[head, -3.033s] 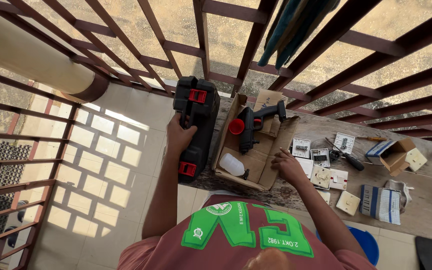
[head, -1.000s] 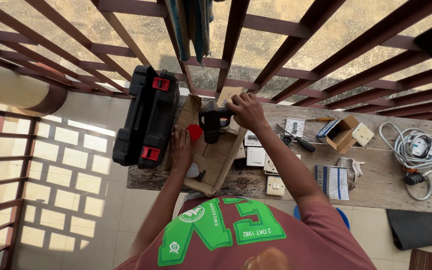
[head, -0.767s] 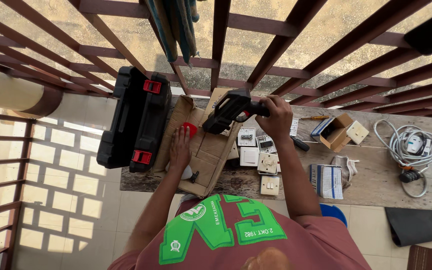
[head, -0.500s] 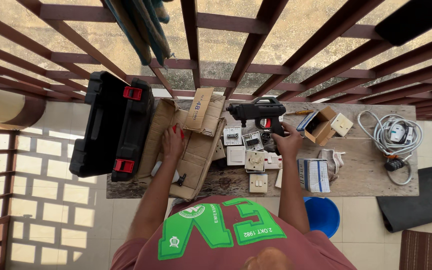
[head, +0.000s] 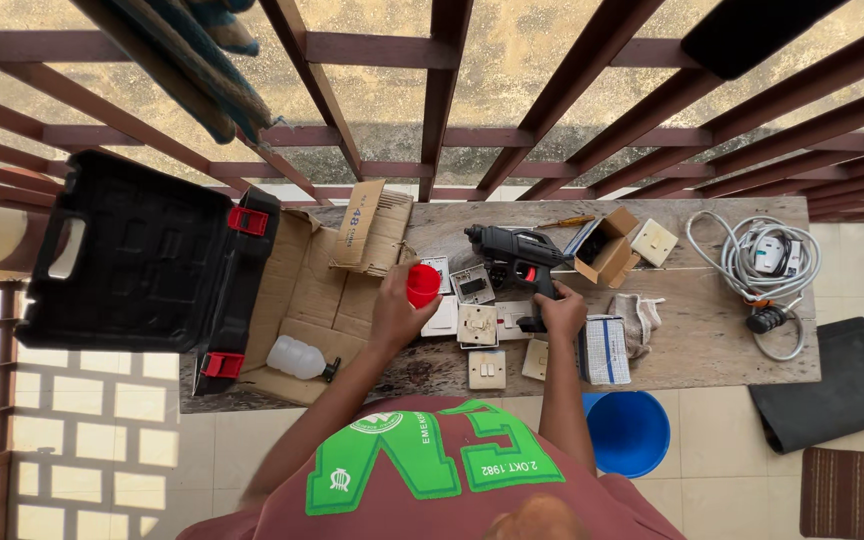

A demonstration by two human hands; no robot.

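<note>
Lifted clear of the open carton (head: pixel 297 290), the black spray gun (head: pixel 514 262) is now stood on the bench (head: pixel 722 350) among white switch plates (head: pixel 477 325) — gripped at its handle by the right hand (head: pixel 558 312). A red cup (head: pixel 423 285) has been taken out too — pinched in the left hand (head: pixel 395 312).

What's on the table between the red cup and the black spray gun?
In the head view, white wall switches and sockets lie on the table between the red cup in the left hand and the black spray gun in the right hand.
</note>
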